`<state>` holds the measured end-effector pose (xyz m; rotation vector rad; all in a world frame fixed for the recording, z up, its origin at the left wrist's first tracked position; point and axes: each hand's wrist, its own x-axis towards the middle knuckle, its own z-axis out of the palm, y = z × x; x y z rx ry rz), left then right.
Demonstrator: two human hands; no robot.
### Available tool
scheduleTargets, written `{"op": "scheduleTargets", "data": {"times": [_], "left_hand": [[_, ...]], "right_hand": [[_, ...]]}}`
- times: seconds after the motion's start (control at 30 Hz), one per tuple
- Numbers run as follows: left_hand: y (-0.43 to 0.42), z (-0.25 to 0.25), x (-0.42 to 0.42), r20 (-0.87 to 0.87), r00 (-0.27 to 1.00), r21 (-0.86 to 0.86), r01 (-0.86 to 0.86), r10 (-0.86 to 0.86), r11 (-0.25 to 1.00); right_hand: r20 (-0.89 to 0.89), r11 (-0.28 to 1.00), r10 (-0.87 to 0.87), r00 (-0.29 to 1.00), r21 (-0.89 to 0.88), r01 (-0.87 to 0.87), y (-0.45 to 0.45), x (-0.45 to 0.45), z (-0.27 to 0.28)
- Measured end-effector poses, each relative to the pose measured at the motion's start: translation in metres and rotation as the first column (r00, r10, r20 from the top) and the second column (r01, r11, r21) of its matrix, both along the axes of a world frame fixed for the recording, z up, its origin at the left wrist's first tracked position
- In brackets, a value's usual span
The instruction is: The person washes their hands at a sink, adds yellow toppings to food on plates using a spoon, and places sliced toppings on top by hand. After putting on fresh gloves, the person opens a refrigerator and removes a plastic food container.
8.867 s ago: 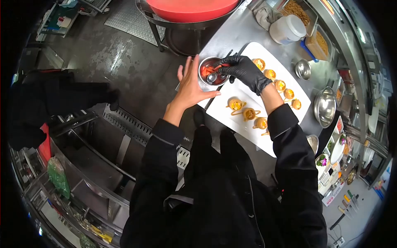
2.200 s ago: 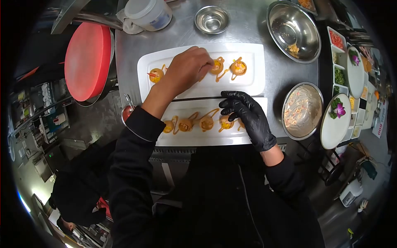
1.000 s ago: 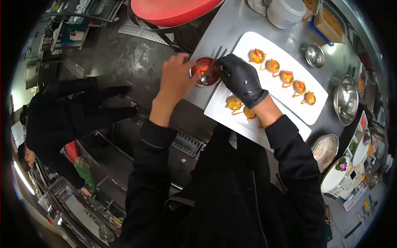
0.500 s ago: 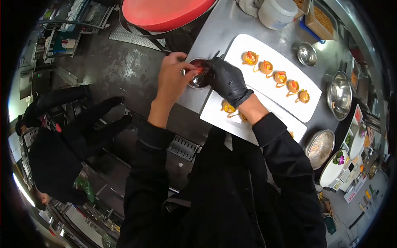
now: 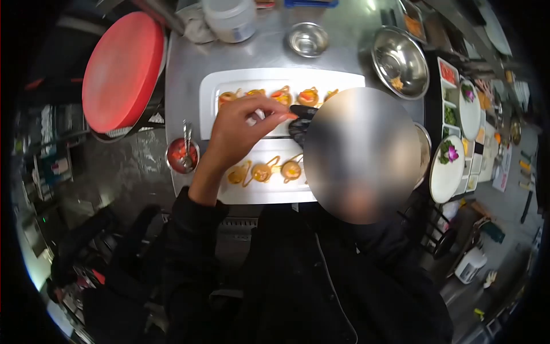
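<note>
My bare left hand (image 5: 238, 129) is over the far white plate (image 5: 344, 77), thumb and fingertips pinched on a small orange-red strip (image 5: 292, 116). Black-gloved fingertips of my right hand (image 5: 300, 123) are close beside that strip; a blurred round patch covers most of this hand. Small round pastry cups (image 5: 307, 96) with yellow and red toppings line the far plate, partly behind my left hand. On the near white plate (image 5: 263, 196) sit several more cups (image 5: 262, 172) with yellow filling and brown curled handles.
Left of the plates stands a steel cup (image 5: 169, 157) with red pieces and a spoon (image 5: 187, 137). A red round lid-like disc (image 5: 123, 71) is beyond it. Behind are a white tub (image 5: 229, 20) and steel bowls (image 5: 308, 40); garnished plates (image 5: 448, 178) lie right.
Both hands have moved from the steel cup to above the far plate. The cup now stands free with its spoon in it. My view has turned, so the plates appear level.
</note>
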<state>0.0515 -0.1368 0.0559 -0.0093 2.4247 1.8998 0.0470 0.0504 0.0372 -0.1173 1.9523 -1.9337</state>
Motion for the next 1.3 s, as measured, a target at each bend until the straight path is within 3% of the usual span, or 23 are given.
{"op": "scheduleTargets", "data": {"times": [0.13,0.33,0.4,0.7,0.8,0.93,1.0,1.13,1.23,1.3], "left_hand": [[0.052,-0.029,-0.065,-0.073,0.973,-0.176,0.203,-0.219,0.963],[0.088,-0.068,-0.096,-0.148,0.906,-0.393,0.313,-0.396,0.864],[0.09,-0.072,-0.098,-0.152,0.886,-0.494,0.316,-0.438,0.81],[0.089,-0.071,-0.104,-0.105,0.871,-0.586,0.337,-0.481,0.737],[0.087,-0.075,-0.104,-0.277,0.826,-0.685,0.189,-0.492,0.703],[0.083,-0.079,-0.106,-0.31,0.825,-0.694,0.143,-0.473,0.706],[0.084,-0.075,-0.096,-0.432,0.833,-0.662,-0.033,-0.345,0.749],[0.072,-0.023,-0.011,-0.54,0.841,-0.471,-0.264,-0.038,0.842],[0.04,-0.022,0.068,-0.559,0.795,-0.337,-0.478,0.236,0.811],[0.01,-0.04,0.12,-0.512,0.741,-0.325,-0.635,0.435,0.7]], "right_hand": [[0.042,0.985,-0.132,0.99,0.115,0.126,0.075,0.001,-0.002],[0.1,0.97,-0.209,0.973,0.149,0.193,0.119,0.017,-0.01],[0.111,0.97,-0.206,0.972,0.157,0.188,0.124,0.019,-0.013],[0.089,0.977,-0.193,0.977,0.111,0.183,0.127,0.02,-0.015],[0.095,0.979,-0.183,0.978,0.107,0.173,0.125,0.017,-0.011],[0.105,0.977,-0.148,0.983,0.17,0.129,0.12,0.014,-0.008],[0.003,0.97,-0.22,0.975,0.101,0.219,0.11,0.012,-0.014],[-0.014,0.993,0.025,1.0,0.114,-0.023,0.069,-0.006,-0.004],[-0.073,0.97,0.235,0.969,0.071,-0.23,-0.006,-0.013,0.009],[-0.219,0.832,0.547,0.808,0.248,-0.497,-0.066,-0.01,0.015]]}}
